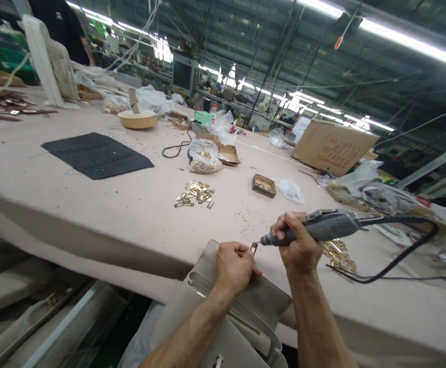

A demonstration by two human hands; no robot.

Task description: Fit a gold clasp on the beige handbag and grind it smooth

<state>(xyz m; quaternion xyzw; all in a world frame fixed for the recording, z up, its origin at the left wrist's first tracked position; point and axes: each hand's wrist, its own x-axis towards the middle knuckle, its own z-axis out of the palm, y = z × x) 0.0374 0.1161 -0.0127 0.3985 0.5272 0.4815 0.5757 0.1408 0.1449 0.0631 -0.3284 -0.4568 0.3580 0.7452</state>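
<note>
My right hand (301,243) is wrapped round a grey corded electric screwdriver (328,225), its tip pointing left. That tip meets or nearly meets a small gold metal plate (253,248), which the fingers of my left hand (235,266) pinch at the edge of a beige handbag (184,312). The bag lies open against the table edge, partly under my left forearm, and a zip shows inside it. Whether a screw sits at the tip is too small to tell. Tiny screws (248,221) lie scattered on the table just beyond my hands.
Gold metal fittings (197,192) form a pile on the table (149,214); more fittings (339,257) lie right of the screwdriver. Beyond are a small box of screws (264,185), a plastic bag of parts (204,157), a black sheet (96,155) and a cardboard box (333,147). The cord (406,263) loops at right.
</note>
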